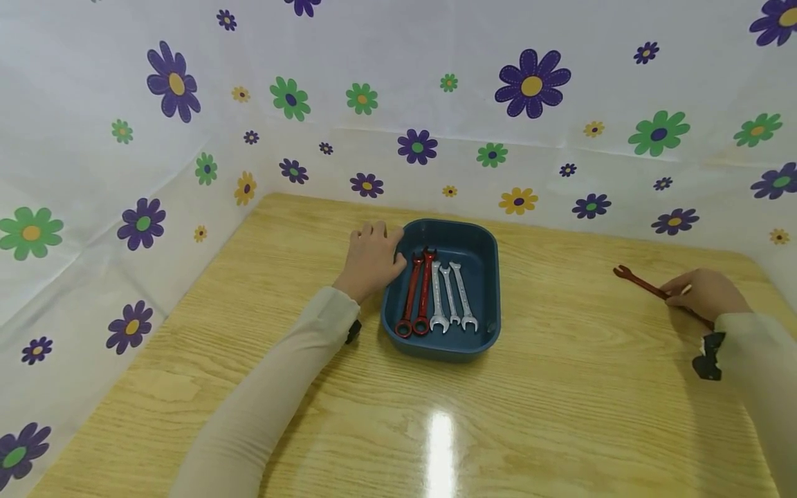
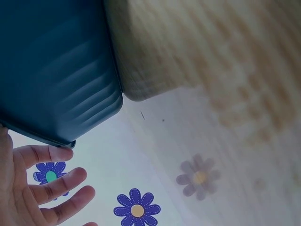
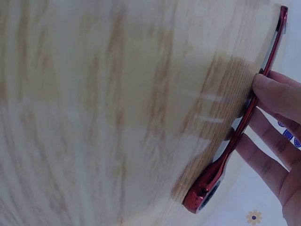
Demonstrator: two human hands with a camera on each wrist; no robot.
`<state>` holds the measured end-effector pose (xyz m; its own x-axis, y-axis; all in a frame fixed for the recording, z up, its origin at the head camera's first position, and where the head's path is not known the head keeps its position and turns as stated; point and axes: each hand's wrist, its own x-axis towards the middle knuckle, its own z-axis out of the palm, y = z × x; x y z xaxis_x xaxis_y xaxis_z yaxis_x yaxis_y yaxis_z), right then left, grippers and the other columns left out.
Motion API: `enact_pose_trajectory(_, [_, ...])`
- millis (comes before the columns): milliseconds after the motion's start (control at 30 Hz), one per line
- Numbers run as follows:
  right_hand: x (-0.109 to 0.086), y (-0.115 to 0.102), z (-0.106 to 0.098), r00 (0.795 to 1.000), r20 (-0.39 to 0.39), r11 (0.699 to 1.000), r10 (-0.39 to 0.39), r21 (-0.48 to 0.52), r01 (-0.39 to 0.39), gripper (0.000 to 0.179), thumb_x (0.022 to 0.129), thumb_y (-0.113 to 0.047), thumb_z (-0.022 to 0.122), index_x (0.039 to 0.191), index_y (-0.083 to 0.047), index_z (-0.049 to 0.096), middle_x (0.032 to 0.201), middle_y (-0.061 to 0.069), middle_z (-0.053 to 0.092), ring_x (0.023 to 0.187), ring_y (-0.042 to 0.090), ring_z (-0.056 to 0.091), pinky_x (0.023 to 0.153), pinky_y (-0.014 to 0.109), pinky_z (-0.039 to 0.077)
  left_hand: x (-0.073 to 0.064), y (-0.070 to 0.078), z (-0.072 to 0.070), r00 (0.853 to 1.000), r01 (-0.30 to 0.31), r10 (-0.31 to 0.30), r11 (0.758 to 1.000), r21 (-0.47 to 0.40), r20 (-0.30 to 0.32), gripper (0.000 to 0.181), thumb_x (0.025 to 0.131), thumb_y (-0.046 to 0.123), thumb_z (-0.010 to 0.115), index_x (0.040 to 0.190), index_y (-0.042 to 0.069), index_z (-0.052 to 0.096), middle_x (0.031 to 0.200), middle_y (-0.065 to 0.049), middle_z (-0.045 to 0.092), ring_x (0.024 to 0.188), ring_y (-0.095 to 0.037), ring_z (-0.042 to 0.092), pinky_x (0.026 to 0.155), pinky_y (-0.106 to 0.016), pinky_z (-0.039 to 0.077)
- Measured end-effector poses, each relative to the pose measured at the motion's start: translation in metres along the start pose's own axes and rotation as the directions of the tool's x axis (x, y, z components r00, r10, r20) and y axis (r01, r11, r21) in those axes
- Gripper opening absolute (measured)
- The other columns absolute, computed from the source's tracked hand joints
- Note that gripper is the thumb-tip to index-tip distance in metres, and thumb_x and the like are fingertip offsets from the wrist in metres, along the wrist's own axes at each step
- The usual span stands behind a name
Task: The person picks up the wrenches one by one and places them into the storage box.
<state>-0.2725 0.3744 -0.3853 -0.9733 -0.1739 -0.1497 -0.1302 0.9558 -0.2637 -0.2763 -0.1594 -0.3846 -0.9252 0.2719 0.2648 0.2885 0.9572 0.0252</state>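
Observation:
In the head view a dark blue plastic tray (image 1: 441,351) holds two red ratchet wrenches (image 1: 409,294) and three silver wrenches (image 1: 450,297), lying side by side. My left hand (image 1: 372,261) holds the tray's left rim, thumb over the edge and index finger along the outside. The left wrist view shows the other fingers spread beside the tray's ribbed wall (image 2: 80,84); the thumb is hidden there. Off to the right, my right hand (image 1: 706,294) pinches another red wrench (image 3: 242,123) between thumb and fingers. Its ring end points down close to the table in the right wrist view.
The wooden table (image 1: 560,415) carries the tray near its back edge. A white sheet with printed flowers (image 1: 373,76) hangs behind the table and along its left side. Bright light reflects off the table's front.

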Motion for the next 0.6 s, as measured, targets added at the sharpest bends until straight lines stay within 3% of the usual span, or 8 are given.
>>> enact_pose_trajectory(133, [0.001,0.000,0.001,1.000,0.002,1.000,-0.006,0.011,0.006,0.030,0.081,-0.011,0.067,0.104,0.006,0.067,0.088,0.022,0.067,0.081,0.036,0.060,0.068,0.046,0.046,0.000,0.000,0.001,1.000,0.003,-0.003,1.000,-0.012,0.000,0.040,0.088,0.028,0.051,0.126,0.013,0.051,0.112,-0.017,0.054,0.101,-0.035,0.050,0.090,-0.051,0.042])
enact_pose_trajectory(400, [0.004,0.004,-0.003,0.997,0.075,0.998,0.009,0.064,-0.014,0.036,0.080,-0.018,0.068,0.106,0.006,0.066,0.091,0.022,0.069,0.082,0.031,0.060,0.072,0.047,0.047,-0.001,0.001,0.003,1.000,0.005,-0.004,1.000,-0.007,0.010,0.039,0.088,0.029,0.051,0.124,0.013,0.052,0.112,-0.018,0.054,0.100,-0.035,0.050,0.089,-0.051,0.043])
enact_pose_trajectory(600, [0.011,0.008,-0.007,0.995,0.095,0.998,0.024,0.062,-0.030,0.040,0.077,-0.023,0.072,0.105,0.006,0.067,0.096,0.023,0.069,0.076,0.018,0.057,0.064,0.030,0.044,0.002,0.000,0.002,1.000,0.006,-0.006,1.000,-0.013,0.006,0.039,0.089,0.029,0.050,0.124,0.013,0.051,0.112,-0.018,0.053,0.101,-0.034,0.050,0.089,-0.051,0.042])
